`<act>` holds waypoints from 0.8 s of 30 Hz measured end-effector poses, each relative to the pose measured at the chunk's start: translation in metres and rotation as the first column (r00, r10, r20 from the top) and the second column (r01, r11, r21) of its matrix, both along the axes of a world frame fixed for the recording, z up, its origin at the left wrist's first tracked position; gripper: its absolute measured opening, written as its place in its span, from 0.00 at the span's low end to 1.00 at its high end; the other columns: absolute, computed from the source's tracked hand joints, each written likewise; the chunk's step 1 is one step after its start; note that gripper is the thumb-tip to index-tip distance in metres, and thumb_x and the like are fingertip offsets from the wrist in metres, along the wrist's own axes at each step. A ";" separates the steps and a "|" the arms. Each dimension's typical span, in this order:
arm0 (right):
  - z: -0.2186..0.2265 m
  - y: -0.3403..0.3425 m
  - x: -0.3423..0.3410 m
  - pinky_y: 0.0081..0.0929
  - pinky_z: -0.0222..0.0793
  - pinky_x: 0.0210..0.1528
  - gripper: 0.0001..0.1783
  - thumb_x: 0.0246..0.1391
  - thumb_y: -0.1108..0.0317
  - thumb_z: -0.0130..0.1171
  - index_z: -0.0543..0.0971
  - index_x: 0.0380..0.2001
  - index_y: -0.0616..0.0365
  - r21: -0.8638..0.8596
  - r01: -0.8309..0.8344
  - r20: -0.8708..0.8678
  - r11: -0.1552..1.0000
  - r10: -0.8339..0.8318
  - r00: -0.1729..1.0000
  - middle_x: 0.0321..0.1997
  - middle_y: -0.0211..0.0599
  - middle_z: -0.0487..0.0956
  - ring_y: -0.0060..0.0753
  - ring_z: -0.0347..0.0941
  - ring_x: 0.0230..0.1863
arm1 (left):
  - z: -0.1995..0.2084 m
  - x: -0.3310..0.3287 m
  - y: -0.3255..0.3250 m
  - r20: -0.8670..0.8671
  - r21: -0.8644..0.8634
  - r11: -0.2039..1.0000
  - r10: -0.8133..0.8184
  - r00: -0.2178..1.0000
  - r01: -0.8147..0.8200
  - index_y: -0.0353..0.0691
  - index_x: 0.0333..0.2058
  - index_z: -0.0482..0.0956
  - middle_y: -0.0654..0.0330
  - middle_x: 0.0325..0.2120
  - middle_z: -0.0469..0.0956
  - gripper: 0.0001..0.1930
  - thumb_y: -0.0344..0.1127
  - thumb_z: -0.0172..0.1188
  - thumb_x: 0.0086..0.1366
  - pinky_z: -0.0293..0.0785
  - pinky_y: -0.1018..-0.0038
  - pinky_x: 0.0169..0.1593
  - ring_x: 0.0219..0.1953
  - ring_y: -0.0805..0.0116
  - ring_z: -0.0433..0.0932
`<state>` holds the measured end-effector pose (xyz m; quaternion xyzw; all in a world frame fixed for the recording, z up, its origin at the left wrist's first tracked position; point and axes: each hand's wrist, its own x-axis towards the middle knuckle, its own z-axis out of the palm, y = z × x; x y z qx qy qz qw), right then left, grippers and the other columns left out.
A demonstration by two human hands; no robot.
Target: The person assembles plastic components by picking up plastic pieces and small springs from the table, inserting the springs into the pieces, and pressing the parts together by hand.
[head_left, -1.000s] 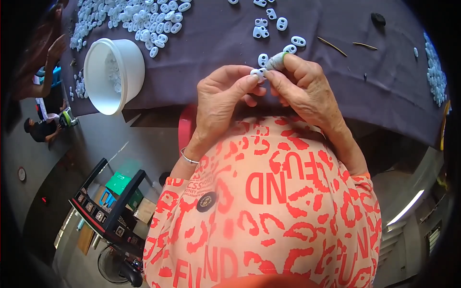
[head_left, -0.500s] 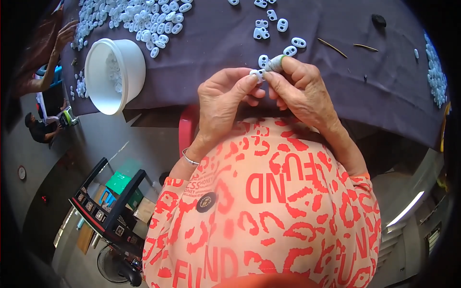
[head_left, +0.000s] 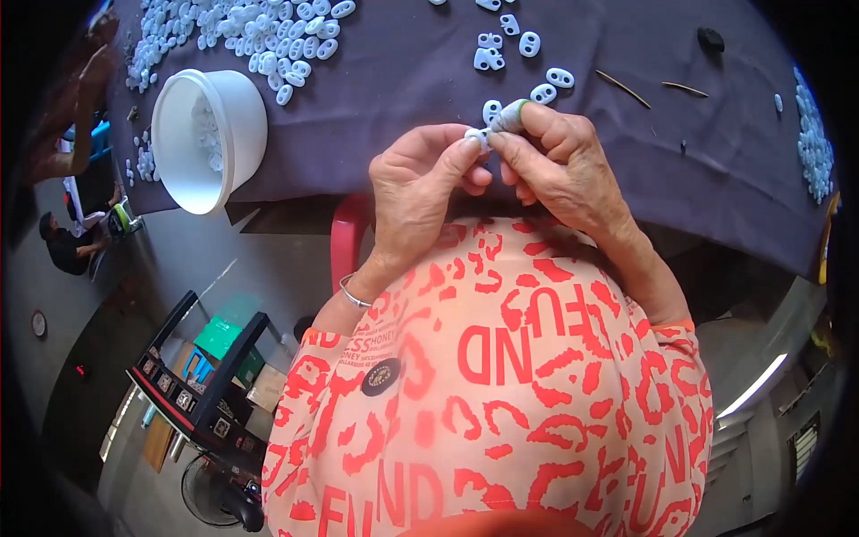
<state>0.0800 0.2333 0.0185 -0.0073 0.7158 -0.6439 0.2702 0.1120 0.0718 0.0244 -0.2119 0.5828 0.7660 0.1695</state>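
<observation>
Both hands meet over the near edge of the table. My left hand point(head_left: 420, 183) pinches a small white plastic cord lock point(head_left: 477, 137) between thumb and fingers. My right hand point(head_left: 559, 166) is closed at the right end of that piece, its thumb and index finger together there. Grey-white tape point(head_left: 510, 118) wraps the right index finger. Whatever else the right fingertips hold is too small to make out. Just beyond them lies another white two-holed cord lock point(head_left: 492, 111), and two more point(head_left: 543, 93) sit to its right.
A white round tub point(head_left: 242, 125), tilted in view, holds small white pieces. A large pile of cord locks point(head_left: 286, 36) lies behind it. At the far right is a heap of small white parts point(head_left: 810, 134). Two thin brown sticks point(head_left: 624, 89) and a dark lump point(head_left: 710, 39) lie on the purple-grey cloth point(head_left: 394, 72).
The held cord lock has turned slightly, so its holes show less. Both hands stay almost in place. At the far left, another person's arm has moved and looks blurred.
</observation>
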 end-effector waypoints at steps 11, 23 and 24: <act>0.006 -0.002 -0.009 0.10 0.58 0.15 0.07 0.56 0.70 0.51 0.73 0.26 0.61 -0.043 -0.013 0.105 0.999 0.017 0.994 0.16 0.25 0.71 0.11 0.63 0.13 | 0.001 -0.004 0.000 -0.022 -0.047 0.999 0.022 1.000 -0.023 0.31 0.36 0.75 0.58 0.28 0.79 0.08 0.29 0.57 0.60 0.74 0.84 0.29 0.25 0.78 0.76; 0.014 0.001 -0.005 0.22 0.62 0.19 0.10 0.46 0.70 0.58 0.71 0.28 0.65 0.230 -0.031 -0.457 0.973 0.136 0.879 0.17 0.34 0.69 0.22 0.67 0.16 | 0.003 -0.009 -0.011 0.110 0.218 0.976 0.001 0.994 -0.025 0.32 0.36 0.74 0.56 0.30 0.78 0.09 0.32 0.56 0.61 0.76 0.81 0.30 0.29 0.71 0.79; 0.012 -0.002 -0.003 0.22 0.62 0.19 0.10 0.46 0.70 0.58 0.71 0.28 0.65 0.228 -0.029 -0.463 0.973 0.135 0.876 0.17 0.34 0.69 0.22 0.67 0.16 | 0.002 -0.008 -0.010 0.130 0.281 0.958 0.025 0.991 -0.061 0.32 0.36 0.74 0.56 0.31 0.78 0.09 0.32 0.56 0.61 0.76 0.80 0.31 0.31 0.71 0.79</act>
